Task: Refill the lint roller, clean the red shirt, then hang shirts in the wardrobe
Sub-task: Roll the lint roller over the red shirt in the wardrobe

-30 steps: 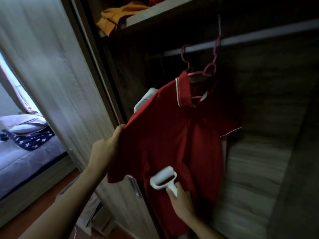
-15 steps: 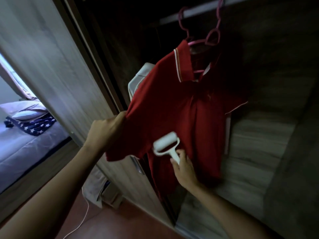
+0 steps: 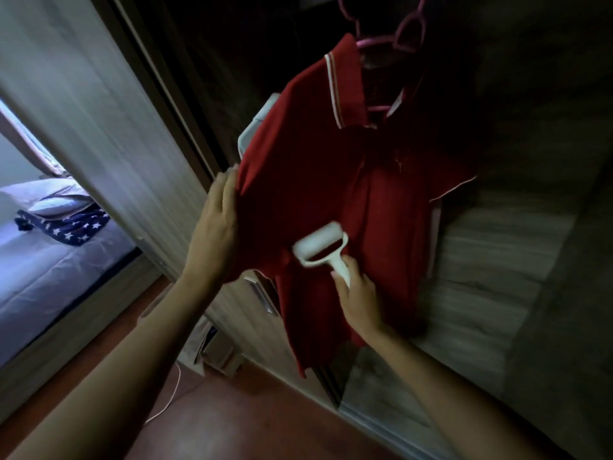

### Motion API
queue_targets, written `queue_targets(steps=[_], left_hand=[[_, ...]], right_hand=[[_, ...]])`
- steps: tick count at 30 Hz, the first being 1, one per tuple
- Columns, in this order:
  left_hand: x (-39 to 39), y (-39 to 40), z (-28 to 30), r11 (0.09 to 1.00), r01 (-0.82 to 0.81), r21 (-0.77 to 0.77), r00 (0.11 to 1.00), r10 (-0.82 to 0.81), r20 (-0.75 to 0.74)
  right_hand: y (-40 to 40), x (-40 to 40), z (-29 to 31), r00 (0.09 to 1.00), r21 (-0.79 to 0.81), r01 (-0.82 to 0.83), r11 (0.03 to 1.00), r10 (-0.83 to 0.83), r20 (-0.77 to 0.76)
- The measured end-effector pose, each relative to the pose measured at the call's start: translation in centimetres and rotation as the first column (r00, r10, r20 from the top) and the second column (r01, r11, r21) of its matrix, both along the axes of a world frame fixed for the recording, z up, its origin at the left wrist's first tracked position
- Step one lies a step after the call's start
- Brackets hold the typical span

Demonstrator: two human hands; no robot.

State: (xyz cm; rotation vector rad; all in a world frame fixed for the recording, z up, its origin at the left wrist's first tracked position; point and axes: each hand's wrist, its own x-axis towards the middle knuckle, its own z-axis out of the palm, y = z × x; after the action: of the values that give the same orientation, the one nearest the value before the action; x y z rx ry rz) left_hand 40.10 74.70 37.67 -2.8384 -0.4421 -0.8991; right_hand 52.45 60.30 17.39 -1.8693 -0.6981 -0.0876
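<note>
Bed [image 3: 49, 277] with one star-print cloth [image 3: 66, 227] at far left. We hold the red polo shirt [image 3: 315, 180] taut, left hand [image 3: 217, 224] gripping its sleeve edge; it hangs on one pink hanger [image 3: 409, 31] in the wardrobe [image 3: 497, 260]. Right hand [image 3: 356, 293] grips the one lint roller [image 3: 323, 249], drum on the shirt front, higher than 1 s ago: cleaning stroke under way. One white garment [image 3: 262, 117] behind

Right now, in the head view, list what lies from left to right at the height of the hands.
Star-patterned cloth on the bed → wardrobe door → left hand holding the red shirt's sleeve → lint roller, gripped by the right hand → red shirt → wardrobe's wooden back panel.
</note>
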Motion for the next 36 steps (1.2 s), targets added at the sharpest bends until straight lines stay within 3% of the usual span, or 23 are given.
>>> queue_targets(steps=[2, 3, 6, 9, 12, 14, 16, 19, 21, 23, 25, 28, 30, 33, 36], left_hand=[[-0.2, 0.7, -0.2, 0.998, 0.006, 0.063, 0.998, -0.002, -0.059], [-0.2, 1.0, -0.2, 0.992, 0.0, 0.128, 0.996, 0.011, -0.086], [-0.4, 1.6, -0.2, 0.953, 0.064, 0.297, 0.993, -0.032, -0.11], [-0.2, 1.5, -0.1, 0.885, 0.142, 0.444, 0.989, -0.104, -0.109], [0.1, 1.7, -0.5, 0.864, 0.095, 0.495, 0.992, -0.041, -0.12], [0.3, 1.7, -0.5, 0.879, 0.056, 0.474, 0.993, 0.002, -0.122], [0.7, 1.7, -0.3, 0.895, 0.026, 0.445, 0.994, 0.027, -0.11], [0.9, 1.5, 0.1, 0.918, -0.043, 0.394, 0.989, 0.096, -0.115], [0.7, 1.5, 0.4, 0.923, -0.048, 0.383, 0.99, 0.096, -0.107], [0.5, 1.5, 0.6, 0.922, -0.02, 0.387, 0.992, 0.066, -0.105], [0.4, 1.5, 0.7, 0.925, -0.013, 0.381, 0.986, 0.075, -0.149], [0.6, 1.5, 0.6, 0.94, -0.027, 0.341, 0.972, 0.105, -0.212], [0.8, 1.5, 0.5, 0.945, -0.05, 0.322, 0.966, 0.128, -0.226], [1.2, 1.3, 0.4, 0.951, -0.069, 0.301, 0.959, 0.146, -0.243], [1.4, 1.3, 0.5, 0.959, -0.077, 0.274, 0.959, 0.146, -0.243]], right_hand=[[-0.7, -0.3, -2.2, 0.999, -0.19, -0.049, 0.981, 0.044, -0.03], [-1.1, -0.5, -3.0, 0.998, -0.184, -0.055, 0.981, 0.046, -0.053], [-2.2, -0.1, -1.8, 0.999, 0.039, 0.038, 0.999, -0.037, -0.018], [-2.5, 1.9, 3.9, 0.982, 0.266, 0.122, 0.956, -0.155, 0.106], [-2.6, 4.4, 9.6, 0.952, 0.445, 0.198, 0.873, -0.279, 0.124], [-2.4, 5.5, 11.0, 0.945, 0.482, 0.236, 0.844, -0.314, 0.087], [-2.1, 5.9, 9.7, 0.957, 0.408, 0.226, 0.884, -0.279, 0.075], [-2.5, 5.3, 3.8, 0.986, 0.098, 0.153, 0.983, -0.159, 0.052], [-3.4, 4.4, 0.7, 0.991, -0.016, 0.114, 0.993, -0.113, 0.065], [-3.9, 4.1, 0.3, 0.987, 0.023, 0.143, 0.989, -0.144, 0.077], [-3.8, 4.7, 2.5, 0.975, 0.173, 0.197, 0.965, -0.211, 0.067], [-3.8, 6.7, 8.4, 0.939, 0.425, 0.298, 0.855, -0.343, 0.032], [-3.6, 8.1, 11.4, 0.916, 0.481, 0.357, 0.801, -0.4, -0.013], [-2.7, 9.3, 11.4, 0.924, 0.397, 0.36, 0.844, -0.382, -0.026], [-2.1, 9.3, 6.1, 0.966, 0.129, 0.259, 0.957, -0.253, -0.061]])
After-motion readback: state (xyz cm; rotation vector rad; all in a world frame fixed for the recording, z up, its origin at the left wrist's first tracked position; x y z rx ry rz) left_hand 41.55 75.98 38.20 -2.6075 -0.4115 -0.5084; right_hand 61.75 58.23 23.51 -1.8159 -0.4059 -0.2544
